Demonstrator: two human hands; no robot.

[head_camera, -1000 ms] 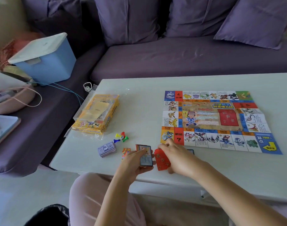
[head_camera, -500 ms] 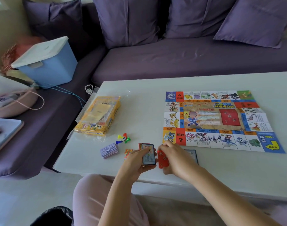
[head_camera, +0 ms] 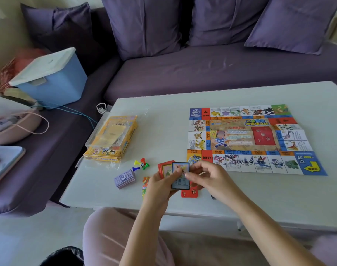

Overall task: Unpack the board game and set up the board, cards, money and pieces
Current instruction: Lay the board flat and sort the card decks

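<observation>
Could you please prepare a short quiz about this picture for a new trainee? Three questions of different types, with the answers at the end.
1. True or false: the game board lies unfolded and flat on the table.
2. What is the left hand holding? A) a stack of cards B) the yellow game box C) the die
3. How many coloured pawns lie on the table, and in which colours?

Key: 1 true. 2 A. 3 four: yellow, red, green, blue.
</observation>
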